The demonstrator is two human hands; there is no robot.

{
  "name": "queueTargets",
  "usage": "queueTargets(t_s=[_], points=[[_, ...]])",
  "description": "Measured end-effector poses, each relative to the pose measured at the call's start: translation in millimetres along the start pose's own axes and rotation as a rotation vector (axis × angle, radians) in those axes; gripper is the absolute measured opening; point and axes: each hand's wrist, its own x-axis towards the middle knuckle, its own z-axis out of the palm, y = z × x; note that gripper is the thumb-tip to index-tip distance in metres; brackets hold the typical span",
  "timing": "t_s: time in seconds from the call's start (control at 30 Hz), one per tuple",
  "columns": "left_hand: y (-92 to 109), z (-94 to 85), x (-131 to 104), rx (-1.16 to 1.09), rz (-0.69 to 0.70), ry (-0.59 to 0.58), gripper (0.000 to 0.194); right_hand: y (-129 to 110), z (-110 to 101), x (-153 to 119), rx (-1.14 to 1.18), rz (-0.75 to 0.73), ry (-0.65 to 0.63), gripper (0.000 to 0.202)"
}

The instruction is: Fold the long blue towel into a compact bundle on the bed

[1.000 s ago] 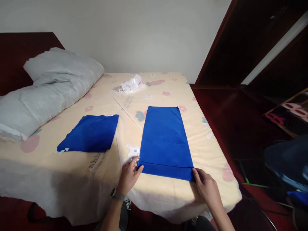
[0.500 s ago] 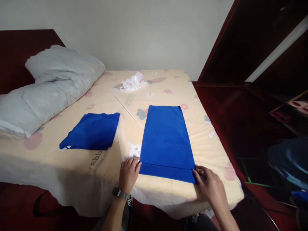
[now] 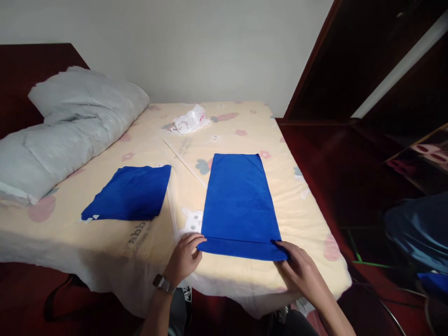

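A blue towel (image 3: pixel 241 200) lies lengthwise on the bed, with a narrow strip folded over along its near end. My left hand (image 3: pixel 184 256), a watch on its wrist, pinches the left corner of that strip between thumb and fingers. At the right corner, my right hand (image 3: pixel 301 266) grips the strip the same way, thumb below and fingers on top. The near edge bows slightly between the hands. To the left rests a second blue towel (image 3: pixel 129 193), folded into a flat, slanted shape with small white tags at its near left corner.
The bed (image 3: pixel 241 133) has a cream sheet with printed rabbits and flowers. A grey quilt (image 3: pixel 80 121) is heaped at the left, against a dark headboard (image 3: pixel 35 70). A crumpled white plastic bag (image 3: pixel 191 120) lies toward the wall. Dark red floor runs along the right side.
Both hands have taken the corners of the folded strip in a pinch, and its near edge has risen slightly. The whole view has shifted a little.
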Motion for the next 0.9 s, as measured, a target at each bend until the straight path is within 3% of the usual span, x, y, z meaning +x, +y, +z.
queueTargets(t_s=[0.1, 0.27, 0.47, 0.6, 0.7, 0.83, 0.9], points=[[-4, 4.0, 1, -0.072, -0.087, 0.04, 0.032, -3, 2, 3, 0.089, 0.122, 0.025, 0.039], [-6, 25.2, 7, -0.073, -0.24, 0.16, 0.035, -3, 12, 11, 0.153, 0.344, 0.087, 0.047], [-2, 32.7, 9, 0.051, -0.194, 0.258, 0.032, -1, 12, 11, 0.166, 0.366, 0.138, 0.051], [0, 27.6, 5, 0.215, -0.159, 0.173, 0.027, 0, 10, 7, 0.062, 0.404, 0.037, 0.051], [1, 23.1, 3, 0.262, -0.133, 0.168, 0.025, -2, 8, 7, -0.058, 0.319, 0.079, 0.048], [7, 13.6, 2, 0.175, -0.07, 0.317, 0.018, -9, 1, 6, -0.069, 0.016, 0.28, 0.03], [12, 9.8, 2, 0.125, 0.001, 0.297, 0.016, -13, -2, 3, -0.027, -0.097, 0.234, 0.021]])
